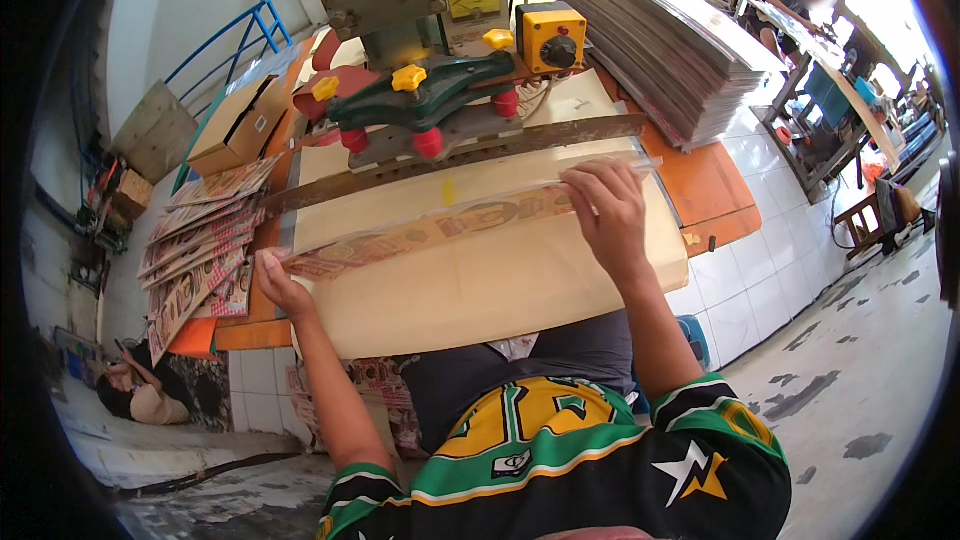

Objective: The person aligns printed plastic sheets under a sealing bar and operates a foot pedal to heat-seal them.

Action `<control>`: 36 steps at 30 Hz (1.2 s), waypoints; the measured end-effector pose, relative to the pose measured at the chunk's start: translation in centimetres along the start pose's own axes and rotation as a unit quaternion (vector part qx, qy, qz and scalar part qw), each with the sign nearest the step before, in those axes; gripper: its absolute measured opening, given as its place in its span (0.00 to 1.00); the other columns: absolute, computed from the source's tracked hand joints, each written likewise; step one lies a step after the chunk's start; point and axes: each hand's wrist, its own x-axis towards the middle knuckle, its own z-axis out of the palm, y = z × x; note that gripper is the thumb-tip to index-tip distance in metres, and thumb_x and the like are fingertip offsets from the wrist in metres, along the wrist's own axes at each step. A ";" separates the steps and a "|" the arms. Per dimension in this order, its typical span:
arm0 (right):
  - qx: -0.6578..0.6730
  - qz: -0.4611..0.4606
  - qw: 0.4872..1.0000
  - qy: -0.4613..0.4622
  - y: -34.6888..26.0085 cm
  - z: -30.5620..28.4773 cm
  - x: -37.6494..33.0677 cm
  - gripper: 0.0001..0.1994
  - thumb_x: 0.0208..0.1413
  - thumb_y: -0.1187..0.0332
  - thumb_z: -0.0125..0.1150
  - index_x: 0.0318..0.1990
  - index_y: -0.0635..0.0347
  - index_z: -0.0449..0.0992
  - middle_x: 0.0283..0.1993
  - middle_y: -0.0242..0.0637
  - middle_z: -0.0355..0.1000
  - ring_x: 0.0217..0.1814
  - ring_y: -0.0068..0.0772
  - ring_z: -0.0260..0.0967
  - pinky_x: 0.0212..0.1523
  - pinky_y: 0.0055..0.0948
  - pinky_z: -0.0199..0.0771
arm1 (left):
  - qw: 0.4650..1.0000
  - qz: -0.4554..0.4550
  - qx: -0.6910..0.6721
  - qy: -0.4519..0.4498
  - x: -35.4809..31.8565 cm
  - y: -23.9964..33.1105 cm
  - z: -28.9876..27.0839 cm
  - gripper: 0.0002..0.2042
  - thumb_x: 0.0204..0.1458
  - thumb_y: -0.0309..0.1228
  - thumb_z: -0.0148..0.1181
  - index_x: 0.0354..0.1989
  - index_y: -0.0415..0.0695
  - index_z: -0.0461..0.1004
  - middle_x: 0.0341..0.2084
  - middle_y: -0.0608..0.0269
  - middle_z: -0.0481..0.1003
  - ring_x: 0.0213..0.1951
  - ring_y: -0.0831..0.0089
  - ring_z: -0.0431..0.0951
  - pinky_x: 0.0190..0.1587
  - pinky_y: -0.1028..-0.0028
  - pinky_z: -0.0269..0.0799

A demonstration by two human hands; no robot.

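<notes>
My left hand [284,285] pinches the left end of a long printed plastic sheet [420,230], folded or narrow, partly see-through with red and brown print. At its right end my right hand [608,205] grips it with bent fingers. The sheet lies stretched between both hands across a smooth cream work surface [450,285]. Just beyond it runs a long brown metal bar [460,162] of a press. Above the bar sits the dark green press head [420,105] with yellow knobs and red feet.
Printed packs [205,230] lie piled on the left by an open cardboard box [240,125]. A tall stack of flat sheets [660,50] stands at back right. A yellow control box [550,38] is behind the press. One person [785,5] sits far right, another [145,390] lower left.
</notes>
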 end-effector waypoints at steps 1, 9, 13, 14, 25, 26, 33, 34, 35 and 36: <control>0.012 -0.008 1.000 0.002 -0.4 0.5 0.2 0.07 0.52 0.73 0.66 0.39 0.57 0.80 0.40 0.35 0.78 0.46 0.40 0.74 0.54 0.42 0.68 | 1.000 0.004 0.003 0.000 0.1 0.3 0.1 0.16 0.66 0.38 0.41 0.29 0.40 0.62 0.28 0.63 0.62 0.34 0.70 0.63 0.44 0.71 0.61; 0.054 -0.034 0.998 -0.006 -3.5 3.3 0.6 0.06 0.51 0.71 0.67 0.37 0.56 0.78 0.38 0.31 0.77 0.44 0.36 0.74 0.52 0.39 0.68 | 1.000 0.007 0.015 0.004 0.0 0.6 0.2 0.17 0.66 0.39 0.40 0.28 0.40 0.61 0.27 0.63 0.61 0.34 0.70 0.62 0.43 0.70 0.61; 0.061 -0.043 0.997 -0.029 -4.7 4.1 0.8 0.05 0.52 0.70 0.67 0.36 0.55 0.78 0.38 0.31 0.76 0.45 0.34 0.73 0.53 0.39 0.67 | 1.000 0.017 0.024 0.007 0.2 0.3 0.2 0.17 0.67 0.39 0.40 0.28 0.39 0.60 0.27 0.62 0.61 0.33 0.69 0.62 0.42 0.69 0.62; 0.066 -0.039 0.996 -0.035 -4.6 4.0 0.8 0.06 0.52 0.69 0.68 0.37 0.55 0.78 0.38 0.31 0.76 0.46 0.34 0.73 0.54 0.39 0.67 | 0.999 0.022 0.030 0.008 0.2 0.1 0.1 0.17 0.67 0.39 0.40 0.28 0.39 0.60 0.27 0.62 0.61 0.33 0.69 0.62 0.42 0.69 0.62; -0.041 0.102 0.984 0.143 3.5 -1.0 -0.5 0.15 0.58 0.66 0.66 0.50 0.60 0.77 0.54 0.43 0.73 0.57 0.45 0.69 0.62 0.44 0.64 | 0.999 0.024 0.037 0.002 0.2 0.4 0.1 0.19 0.67 0.41 0.40 0.28 0.39 0.60 0.27 0.61 0.61 0.34 0.68 0.62 0.42 0.69 0.61; -0.037 0.117 0.978 0.167 4.2 -1.2 -0.7 0.15 0.60 0.65 0.65 0.52 0.61 0.76 0.55 0.43 0.73 0.58 0.44 0.69 0.62 0.43 0.64 | 0.999 0.025 0.039 0.001 0.1 0.4 -0.1 0.19 0.67 0.41 0.40 0.28 0.39 0.60 0.27 0.61 0.61 0.34 0.68 0.62 0.43 0.69 0.61; 0.262 0.331 0.906 0.033 8.0 -0.5 -5.0 0.19 0.71 0.54 0.51 0.50 0.65 0.74 0.44 0.38 0.74 0.50 0.29 0.69 0.54 0.29 0.67 | 0.999 0.015 0.041 0.006 0.3 -0.2 0.3 0.19 0.69 0.42 0.38 0.30 0.40 0.62 0.29 0.62 0.62 0.35 0.68 0.64 0.44 0.69 0.62; 0.252 0.317 0.914 0.032 7.9 -0.2 -5.4 0.22 0.72 0.52 0.49 0.47 0.67 0.74 0.40 0.36 0.73 0.45 0.26 0.68 0.50 0.26 0.67 | 0.999 0.010 0.042 0.003 0.4 -0.4 0.2 0.19 0.70 0.42 0.37 0.30 0.40 0.62 0.29 0.62 0.63 0.35 0.69 0.64 0.44 0.70 0.62; 0.258 0.324 0.910 0.014 7.9 0.0 -5.7 0.22 0.72 0.52 0.49 0.47 0.67 0.74 0.39 0.36 0.73 0.44 0.26 0.68 0.49 0.26 0.67 | 0.999 0.005 0.043 0.000 0.4 -0.7 0.0 0.19 0.70 0.42 0.37 0.31 0.40 0.62 0.29 0.62 0.63 0.35 0.69 0.65 0.45 0.70 0.62; 0.261 0.329 0.907 -0.004 7.8 0.0 -5.5 0.22 0.71 0.52 0.50 0.47 0.67 0.74 0.38 0.36 0.74 0.43 0.25 0.67 0.47 0.26 0.67 | 1.000 -0.010 0.029 0.001 0.4 -0.7 0.0 0.20 0.71 0.42 0.36 0.31 0.40 0.63 0.30 0.62 0.63 0.36 0.69 0.65 0.45 0.70 0.62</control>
